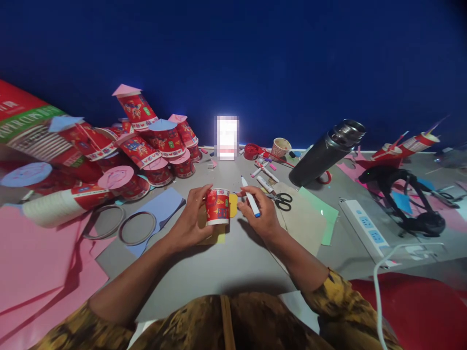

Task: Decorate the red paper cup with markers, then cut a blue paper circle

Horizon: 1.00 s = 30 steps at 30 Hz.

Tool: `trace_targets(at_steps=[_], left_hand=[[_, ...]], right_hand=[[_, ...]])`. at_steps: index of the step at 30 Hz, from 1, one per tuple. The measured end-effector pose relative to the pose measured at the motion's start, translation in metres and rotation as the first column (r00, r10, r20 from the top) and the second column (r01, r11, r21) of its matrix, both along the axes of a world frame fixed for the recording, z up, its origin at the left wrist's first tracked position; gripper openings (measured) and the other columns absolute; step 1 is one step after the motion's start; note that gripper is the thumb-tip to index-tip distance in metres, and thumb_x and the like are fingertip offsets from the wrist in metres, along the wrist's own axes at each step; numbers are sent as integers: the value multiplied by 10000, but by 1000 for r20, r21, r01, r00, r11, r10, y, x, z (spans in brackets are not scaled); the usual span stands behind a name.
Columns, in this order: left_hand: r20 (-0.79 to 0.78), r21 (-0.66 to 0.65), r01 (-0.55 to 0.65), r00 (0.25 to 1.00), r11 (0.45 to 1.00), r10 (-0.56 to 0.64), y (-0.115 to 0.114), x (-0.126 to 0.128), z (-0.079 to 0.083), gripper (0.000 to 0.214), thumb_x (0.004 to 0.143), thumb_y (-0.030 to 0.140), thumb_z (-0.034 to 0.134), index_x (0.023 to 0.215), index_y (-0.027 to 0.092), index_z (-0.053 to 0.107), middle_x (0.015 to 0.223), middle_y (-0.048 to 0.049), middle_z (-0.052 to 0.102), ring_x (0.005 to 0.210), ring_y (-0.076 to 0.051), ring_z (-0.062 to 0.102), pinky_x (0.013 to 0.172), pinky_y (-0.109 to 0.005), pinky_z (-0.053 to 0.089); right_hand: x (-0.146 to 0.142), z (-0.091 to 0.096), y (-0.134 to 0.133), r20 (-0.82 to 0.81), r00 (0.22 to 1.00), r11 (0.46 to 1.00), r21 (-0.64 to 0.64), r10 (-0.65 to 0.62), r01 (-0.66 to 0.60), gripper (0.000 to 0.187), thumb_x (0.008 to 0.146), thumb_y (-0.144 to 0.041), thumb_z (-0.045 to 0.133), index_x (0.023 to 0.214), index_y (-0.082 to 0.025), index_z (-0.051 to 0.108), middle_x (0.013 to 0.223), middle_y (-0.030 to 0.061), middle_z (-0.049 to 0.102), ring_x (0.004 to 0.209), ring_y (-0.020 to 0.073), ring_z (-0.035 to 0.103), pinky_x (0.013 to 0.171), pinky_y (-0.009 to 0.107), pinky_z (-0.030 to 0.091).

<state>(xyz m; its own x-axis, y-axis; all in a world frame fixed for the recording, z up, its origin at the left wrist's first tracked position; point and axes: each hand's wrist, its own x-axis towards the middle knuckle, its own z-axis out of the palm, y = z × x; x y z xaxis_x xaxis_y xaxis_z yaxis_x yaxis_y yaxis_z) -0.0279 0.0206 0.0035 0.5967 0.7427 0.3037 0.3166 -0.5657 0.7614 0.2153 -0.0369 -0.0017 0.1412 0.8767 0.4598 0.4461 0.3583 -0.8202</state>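
Note:
My left hand (194, 216) is closed round the left side of a red printed paper cup (218, 206), which stands nearly upright with its white rim at the bottom. In my right hand (261, 213) is a white marker (250, 195) with a blue end, its tip pointing up and away from me. A small yellow paper piece (233, 206) shows between the cup and my right fingers. More yellow paper (219, 236) lies under the cup and my left hand. Black-handled scissors (282, 201) rest just right of my right hand.
Several decorated red cups (164, 138) are piled at the left behind two grey rings (137, 228) and pink paper (36, 253). A dark flask (324, 155), green paper (317, 214), a power strip (367, 231) and a black headset (397, 199) occupy the right. Loose markers (268, 171) lie ahead.

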Motion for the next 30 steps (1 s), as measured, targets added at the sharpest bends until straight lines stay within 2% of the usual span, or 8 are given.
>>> trace_targets(at_steps=[5, 9, 13, 17, 20, 25, 30], left_hand=[[166, -201, -92, 978, 975, 127, -2, 8, -11, 874, 814, 360, 797, 1572, 265, 373, 1530, -151, 457, 1465, -358, 560, 1241, -603, 482], [259, -292, -138, 941, 947, 217, -5, 14, -15, 862, 773, 400, 869, 1484, 272, 398, 1535, -158, 496, 1438, -361, 604, 1248, -639, 462], [351, -427, -88, 901, 900, 254, -6, 17, -14, 805, 775, 449, 910, 1384, 297, 405, 1490, -139, 549, 1393, -361, 662, 1217, -663, 489], [377, -528, -32, 887, 848, 269, -8, 21, -17, 800, 772, 475, 923, 1337, 317, 379, 1462, -115, 564, 1323, -325, 717, 1149, -616, 567], [370, -523, -34, 891, 852, 263, -11, 25, -21, 769, 782, 477, 917, 1308, 328, 376, 1428, -91, 578, 1304, -300, 727, 1144, -601, 574], [329, -448, -57, 918, 892, 223, -20, 29, -22, 688, 851, 462, 854, 1329, 351, 371, 1446, -84, 564, 1359, -314, 691, 1174, -692, 517], [277, -355, -96, 939, 930, 203, -14, 20, -25, 705, 898, 254, 689, 1490, 358, 320, 1440, -106, 544, 1279, -287, 736, 1141, -652, 556]], right_hand=[[-2, -5, -1, 27, 998, 998, 14, 62, -63, 381, 919, -323, 764, 1273, -226, 664, 1093, 76, 813, 730, 164, 701, 699, 308, 594], [-3, -8, -3, 94, 994, 995, 74, 62, -69, 387, 915, -359, 786, 1258, -222, 668, 1086, 89, 810, 752, 181, 715, 718, 324, 604], [-4, -11, -2, 77, 995, 993, 94, 59, -66, 352, 923, -342, 784, 1234, -225, 667, 1038, 66, 809, 748, 175, 727, 703, 305, 604], [-7, -11, -2, 78, 997, 990, 141, 5, -16, 212, 963, -302, 731, 1156, -226, 685, 935, 45, 796, 757, 188, 747, 727, 316, 609], [-8, -9, -2, 99, 993, 984, 173, -59, 42, 149, 982, -265, 681, 1125, -226, 694, 938, 51, 795, 763, 195, 740, 750, 332, 609], [-5, -9, 0, 96, 981, 971, 186, -168, 148, 151, 949, -260, 658, 1093, -235, 697, 930, 42, 783, 771, 206, 730, 724, 326, 595], [12, -5, 8, 6, 990, 988, 69, -140, 140, 185, 893, -259, 668, 1075, -232, 683, 852, 7, 747, 703, 190, 688, 663, 302, 544]])
